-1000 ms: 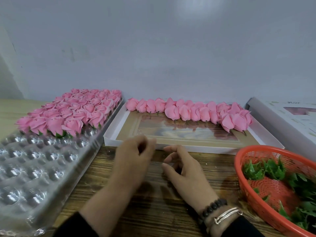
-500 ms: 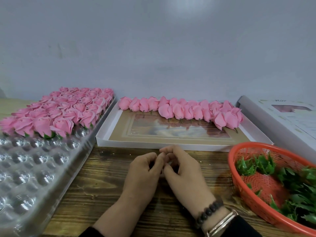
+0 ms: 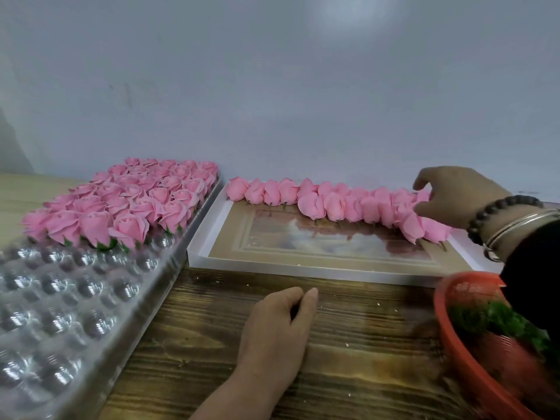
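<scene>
At the left of the frame the clear blister tray (image 3: 69, 298) shows bare cups along its near part, while the pink roses (image 3: 136, 201) packed upright fill its far part. Next to it, at centre frame, lies the white box (image 3: 272, 266), and the row of rose heads (image 3: 333, 204) runs left to right along its far edge, each head lying with its stub toward you. Your left hand (image 3: 278, 328) rests on the wooden table (image 3: 363, 328) in front of the box, well apart from the row. Its fingers are loosely curled and the thumb tip meets the forefinger, but you cannot tell whether anything small sits between them. The coming move turns on the right end of the row: the end rose (image 3: 412, 225) lies just left of and below your right hand (image 3: 454, 195), which is far nearer than the left. That hand's thumb arches above, with a fingertip touching the blooms below. The gap between them is about a rose wide, yet whether they pinch a head is not clear. Your sleeve and bracelets (image 3: 509, 219) hide the box's right corner. At lower right the red basket (image 3: 454, 344) of green leaves (image 3: 500, 319) is blurred and cut off by the frame.
</scene>
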Available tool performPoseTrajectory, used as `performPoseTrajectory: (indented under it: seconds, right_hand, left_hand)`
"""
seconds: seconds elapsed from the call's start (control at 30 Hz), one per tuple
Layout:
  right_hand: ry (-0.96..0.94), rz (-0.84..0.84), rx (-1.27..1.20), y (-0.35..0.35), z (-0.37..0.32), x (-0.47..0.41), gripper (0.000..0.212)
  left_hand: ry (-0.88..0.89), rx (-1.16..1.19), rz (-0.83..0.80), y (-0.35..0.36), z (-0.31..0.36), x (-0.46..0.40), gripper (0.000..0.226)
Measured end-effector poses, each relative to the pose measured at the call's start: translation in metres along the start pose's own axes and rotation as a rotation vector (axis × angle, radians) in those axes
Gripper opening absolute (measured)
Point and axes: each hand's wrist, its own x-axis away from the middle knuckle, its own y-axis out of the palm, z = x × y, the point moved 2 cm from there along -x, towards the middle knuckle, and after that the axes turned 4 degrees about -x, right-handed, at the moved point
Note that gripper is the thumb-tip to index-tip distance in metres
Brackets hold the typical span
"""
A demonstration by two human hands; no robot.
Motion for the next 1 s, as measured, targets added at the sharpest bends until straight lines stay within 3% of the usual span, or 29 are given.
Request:
performPoseTrajectory:
  seconds: [0.17, 0.37, 0.57, 1.0]
  right_hand:
    - [0.072, -0.155, 0.161, 0.030, 0.024, -0.031, 0.053]
    - [0.085, -0.237, 0.125, 0.058, 0.016, -0.053, 0.064]
    - [0.206, -0.192, -0.029, 0.086, 0.026, -0.068, 0.047]
    - [0.124, -0.084, 0.152, 0.083, 0.022, -0.064, 0.024]
  left_hand:
    - [0.016, -0.073, 0.018, 0.002, -0.003, -0.002, 0.044]
    - [0.007, -0.139, 0.049, 0.001, -0.005, -0.004, 0.042]
    - [-0.014, -0.148, 0.005, 0.001, -0.003, -0.005, 0.037]
    - [-0.015, -0.122, 0.032, 0.001, -0.007, -0.006, 0.033]
